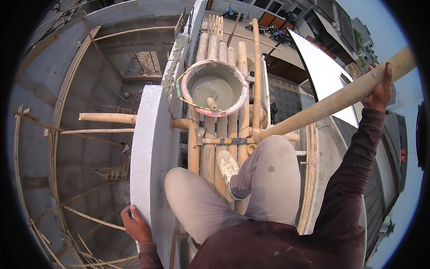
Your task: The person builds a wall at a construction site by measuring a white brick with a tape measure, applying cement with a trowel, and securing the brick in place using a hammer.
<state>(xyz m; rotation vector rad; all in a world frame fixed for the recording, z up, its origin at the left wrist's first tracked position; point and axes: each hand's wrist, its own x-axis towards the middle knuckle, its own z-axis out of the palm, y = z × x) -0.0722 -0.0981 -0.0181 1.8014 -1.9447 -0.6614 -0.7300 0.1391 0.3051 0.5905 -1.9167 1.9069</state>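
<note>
My right hand (380, 89) is raised at the far right, its fingers wrapped round a thick bamboo pole (322, 102) that slants down to the scaffold by my knee. At the lower left, my left hand (138, 226) rests against the edge of a white block wall (145, 148), fingers bent and a little apart, holding nothing. A round pink-rimmed bucket (245, 92) of wet grey mortar (215, 87) stands ahead of me; a trowel's wooden handle (212, 104) sticks up from it. Nearer lies a hammer (219, 141), its handle banded with black tape.
Beneath me is a platform of bamboo poles (208, 157), with my shoe (228, 168) on it. Left of the wall, a deep room (94, 157) drops away, crossed by bamboo poles (107, 118). A white corrugated roof (320, 67) and a paved yard (286, 94) lie to the right.
</note>
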